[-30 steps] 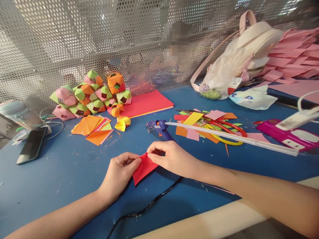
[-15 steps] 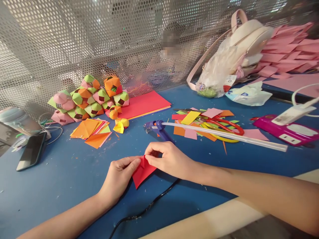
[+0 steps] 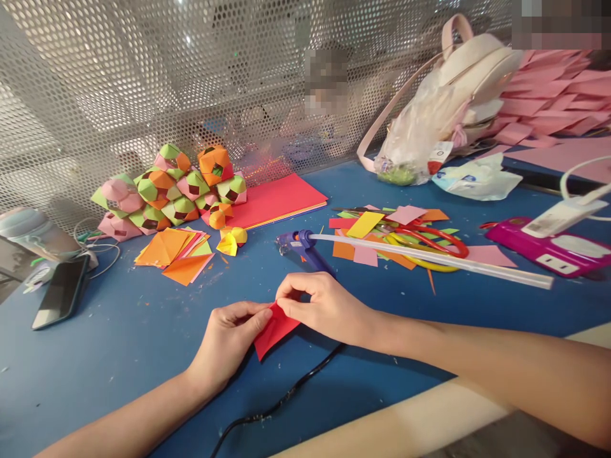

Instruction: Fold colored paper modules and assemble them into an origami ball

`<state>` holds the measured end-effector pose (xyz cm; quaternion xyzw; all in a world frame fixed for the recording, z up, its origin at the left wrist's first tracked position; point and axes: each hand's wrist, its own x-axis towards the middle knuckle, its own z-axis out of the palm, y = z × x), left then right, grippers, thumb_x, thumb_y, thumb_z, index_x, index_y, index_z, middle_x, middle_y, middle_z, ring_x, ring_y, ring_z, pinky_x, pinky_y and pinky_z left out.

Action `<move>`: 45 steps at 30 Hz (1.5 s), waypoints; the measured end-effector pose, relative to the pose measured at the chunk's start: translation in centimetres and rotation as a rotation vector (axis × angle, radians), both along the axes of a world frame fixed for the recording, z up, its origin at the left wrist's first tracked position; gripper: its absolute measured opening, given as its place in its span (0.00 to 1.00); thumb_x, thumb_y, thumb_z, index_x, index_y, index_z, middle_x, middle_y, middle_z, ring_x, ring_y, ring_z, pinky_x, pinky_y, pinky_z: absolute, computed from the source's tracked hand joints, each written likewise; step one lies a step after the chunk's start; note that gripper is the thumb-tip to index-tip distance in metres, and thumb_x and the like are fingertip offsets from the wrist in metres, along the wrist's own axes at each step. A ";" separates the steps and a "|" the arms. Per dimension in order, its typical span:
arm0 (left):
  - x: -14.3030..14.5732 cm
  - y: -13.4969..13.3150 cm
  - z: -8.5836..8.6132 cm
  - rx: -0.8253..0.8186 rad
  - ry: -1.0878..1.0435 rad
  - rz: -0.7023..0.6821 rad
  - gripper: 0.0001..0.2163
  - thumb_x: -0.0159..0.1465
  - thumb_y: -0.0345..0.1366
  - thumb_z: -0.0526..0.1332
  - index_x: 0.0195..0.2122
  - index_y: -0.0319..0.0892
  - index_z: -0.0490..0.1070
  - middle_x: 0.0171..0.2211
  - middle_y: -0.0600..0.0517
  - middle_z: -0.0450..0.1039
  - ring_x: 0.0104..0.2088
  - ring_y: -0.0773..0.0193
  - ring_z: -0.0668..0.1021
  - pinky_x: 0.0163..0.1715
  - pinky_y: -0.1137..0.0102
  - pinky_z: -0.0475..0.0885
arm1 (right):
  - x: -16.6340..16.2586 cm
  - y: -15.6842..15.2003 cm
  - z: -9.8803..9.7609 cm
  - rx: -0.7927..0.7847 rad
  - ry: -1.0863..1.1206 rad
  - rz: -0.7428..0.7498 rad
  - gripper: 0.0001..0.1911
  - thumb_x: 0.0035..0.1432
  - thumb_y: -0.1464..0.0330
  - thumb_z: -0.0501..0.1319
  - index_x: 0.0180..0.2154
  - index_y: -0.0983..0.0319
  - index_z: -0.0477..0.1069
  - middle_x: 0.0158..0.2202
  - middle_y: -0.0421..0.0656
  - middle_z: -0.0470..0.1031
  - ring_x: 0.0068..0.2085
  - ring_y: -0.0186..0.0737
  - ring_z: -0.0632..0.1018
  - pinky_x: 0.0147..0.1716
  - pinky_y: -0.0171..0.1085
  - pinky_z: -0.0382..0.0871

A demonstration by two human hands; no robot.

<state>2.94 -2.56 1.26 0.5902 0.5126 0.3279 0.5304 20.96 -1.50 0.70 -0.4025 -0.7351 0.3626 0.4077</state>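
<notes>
Between my two hands is a small sheet of red paper [image 3: 275, 332], its upper edge pinched and creased. My left hand [image 3: 231, 337] grips the paper's upper left side between thumb and fingers. From the right, my right hand [image 3: 322, 305] pinches the top edge close to the left fingertips. Part of the paper is hidden behind the right hand. Just beyond that hand lies a blue glue gun [image 3: 305, 249], a long clear glue stick [image 3: 429, 257] sticking out of its back. Its black cord [image 3: 286, 394] runs toward the front edge.
Folded paper balls [image 3: 165, 191] are stacked at the back left, beside red sheets [image 3: 286, 194]. Orange squares [image 3: 167, 248] and a phone [image 3: 61, 292] lie left. Scissors [image 3: 453, 245] rest among paper scraps [image 3: 365, 226]; a magenta power strip [image 3: 558, 248] and backpack [image 3: 477, 70] are right.
Both hands stay almost in place. The small fold at the top of the red paper has shifted and now stands out less between the fingertips.
</notes>
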 end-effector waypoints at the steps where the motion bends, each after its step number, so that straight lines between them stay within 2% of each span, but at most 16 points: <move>1: 0.0 0.0 0.0 -0.002 -0.001 0.002 0.10 0.56 0.40 0.64 0.35 0.41 0.79 0.32 0.50 0.80 0.32 0.62 0.79 0.31 0.73 0.73 | 0.0 0.0 0.0 -0.003 0.001 0.003 0.07 0.52 0.75 0.55 0.24 0.62 0.67 0.24 0.37 0.70 0.27 0.32 0.69 0.28 0.31 0.65; 12: -0.4 0.0 -0.8 0.066 0.041 0.044 0.10 0.56 0.40 0.63 0.34 0.41 0.79 0.27 0.51 0.79 0.28 0.65 0.77 0.28 0.75 0.72 | 0.1 -0.2 0.7 -0.063 -0.017 0.052 0.09 0.55 0.74 0.53 0.27 0.62 0.69 0.27 0.38 0.72 0.30 0.32 0.71 0.30 0.32 0.65; 17: -0.3 -0.1 -0.7 0.095 0.076 0.001 0.09 0.57 0.40 0.62 0.34 0.41 0.79 0.28 0.51 0.79 0.30 0.64 0.77 0.29 0.75 0.71 | -0.2 -0.3 0.5 0.034 -0.083 -0.004 0.03 0.52 0.73 0.58 0.27 0.62 0.70 0.27 0.39 0.72 0.30 0.33 0.71 0.31 0.33 0.65; 19: -0.3 -0.2 -0.7 0.110 0.086 -0.012 0.09 0.58 0.39 0.62 0.34 0.42 0.79 0.29 0.52 0.79 0.30 0.64 0.77 0.30 0.75 0.71 | -0.3 -0.4 0.3 0.076 -0.101 -0.011 0.05 0.51 0.75 0.58 0.26 0.62 0.69 0.26 0.38 0.71 0.28 0.33 0.71 0.30 0.33 0.65; 22: -0.3 -0.2 -0.7 0.128 0.104 -0.015 0.09 0.58 0.39 0.61 0.34 0.42 0.79 0.29 0.52 0.79 0.29 0.65 0.77 0.29 0.75 0.71 | -0.4 -0.5 0.2 0.083 -0.097 0.015 0.08 0.53 0.77 0.55 0.25 0.62 0.68 0.25 0.38 0.71 0.27 0.32 0.70 0.29 0.32 0.65; 28: -0.3 -0.2 -0.8 0.149 0.117 0.011 0.10 0.57 0.40 0.62 0.33 0.41 0.79 0.28 0.52 0.79 0.27 0.65 0.77 0.27 0.75 0.71 | 0.0 -0.4 0.7 0.001 -0.044 0.039 0.09 0.59 0.72 0.53 0.29 0.62 0.70 0.31 0.40 0.74 0.33 0.33 0.74 0.34 0.33 0.67; 32: -0.2 -0.2 -0.9 0.135 0.099 0.001 0.09 0.57 0.39 0.62 0.30 0.40 0.78 0.27 0.52 0.78 0.28 0.64 0.77 0.28 0.75 0.71 | -0.1 -0.3 0.5 0.019 -0.101 0.008 0.03 0.54 0.71 0.59 0.29 0.62 0.71 0.28 0.39 0.74 0.30 0.33 0.73 0.31 0.32 0.67; 36: 0.0 -0.1 -1.1 0.094 0.069 0.011 0.05 0.54 0.36 0.64 0.28 0.40 0.76 0.24 0.54 0.76 0.24 0.69 0.74 0.24 0.77 0.68 | -0.3 -0.3 -0.2 0.108 -0.093 0.030 0.08 0.55 0.76 0.58 0.25 0.63 0.71 0.25 0.38 0.72 0.28 0.31 0.72 0.28 0.31 0.65; 40: 0.1 0.0 -1.1 0.082 0.050 0.011 0.03 0.53 0.33 0.65 0.27 0.40 0.74 0.23 0.55 0.73 0.23 0.71 0.71 0.23 0.79 0.65 | -0.3 -0.3 -0.4 0.132 -0.071 0.055 0.07 0.56 0.75 0.58 0.27 0.63 0.72 0.27 0.39 0.73 0.29 0.32 0.73 0.30 0.32 0.66; 45: 0.0 0.2 -1.1 0.054 0.007 0.050 0.05 0.54 0.35 0.65 0.29 0.39 0.74 0.22 0.56 0.72 0.22 0.73 0.70 0.22 0.79 0.65 | -0.3 -0.2 -0.1 0.076 -0.069 0.027 0.06 0.56 0.75 0.57 0.31 0.63 0.72 0.31 0.40 0.75 0.33 0.33 0.75 0.34 0.32 0.67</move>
